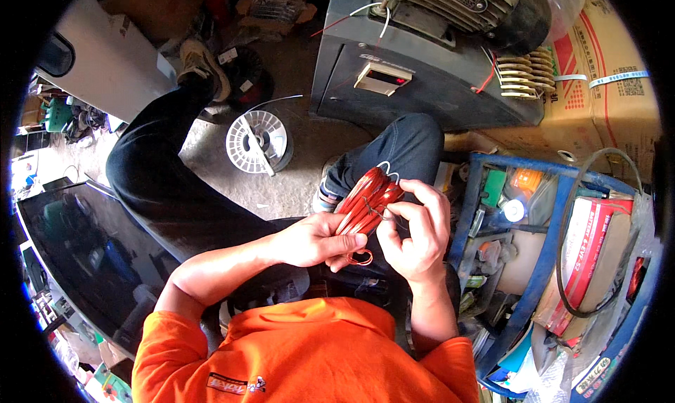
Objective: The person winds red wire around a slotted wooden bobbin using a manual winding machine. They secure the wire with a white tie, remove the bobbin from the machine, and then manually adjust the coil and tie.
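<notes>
A bundle of red-brown enamelled copper wire coils (364,203) is held up over my lap, tilted away from me. My left hand (320,240) wraps round its near end, thumb on top, with a small wire loop (360,257) sticking out below. White wire ends (384,167) curl from the far end of the bundle. My right hand (420,234) is at the right side, thumb and forefinger pinched on a thin dark tie wire (373,208) that crosses the middle of the coils. The other right fingers reach toward the far end.
A white plastic spool (259,143) lies on the floor ahead. Beyond stands a grey metal cabinet (344,66) with an electric motor (471,9) on top. To the right is a blue crate (524,280) of parts with a red box (594,248). A dark flat screen (91,255) is at left.
</notes>
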Motion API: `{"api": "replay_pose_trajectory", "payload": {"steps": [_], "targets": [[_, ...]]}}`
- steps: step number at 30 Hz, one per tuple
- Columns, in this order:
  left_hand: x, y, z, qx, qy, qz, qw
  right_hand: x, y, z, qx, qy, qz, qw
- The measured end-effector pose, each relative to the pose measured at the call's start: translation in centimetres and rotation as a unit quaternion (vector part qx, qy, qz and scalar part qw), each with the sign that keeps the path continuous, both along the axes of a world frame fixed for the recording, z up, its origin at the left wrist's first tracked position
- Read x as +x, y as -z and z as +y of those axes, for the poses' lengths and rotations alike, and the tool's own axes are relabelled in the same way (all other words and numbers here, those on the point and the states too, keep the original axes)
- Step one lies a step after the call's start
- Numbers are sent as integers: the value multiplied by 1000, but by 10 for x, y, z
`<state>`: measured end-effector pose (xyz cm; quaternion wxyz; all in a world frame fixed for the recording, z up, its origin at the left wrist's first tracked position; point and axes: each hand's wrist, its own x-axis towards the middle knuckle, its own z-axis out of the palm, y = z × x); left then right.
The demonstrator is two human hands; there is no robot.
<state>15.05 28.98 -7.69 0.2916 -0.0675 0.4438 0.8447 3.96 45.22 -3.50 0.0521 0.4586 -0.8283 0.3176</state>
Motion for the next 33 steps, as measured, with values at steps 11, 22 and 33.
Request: {"api": "replay_pose_trajectory", "payload": {"steps": [11, 22, 33], "targets": [[2, -7, -1, -53, 12, 8, 999, 0, 5, 0, 31, 23, 35, 999], [5, -4, 1, -56, 1, 24, 998, -7, -14, 3, 46, -3, -78, 996], [7, -3, 2, -108, 9, 63, 992, -6, -9, -4, 61, -36, 33, 997]]}}
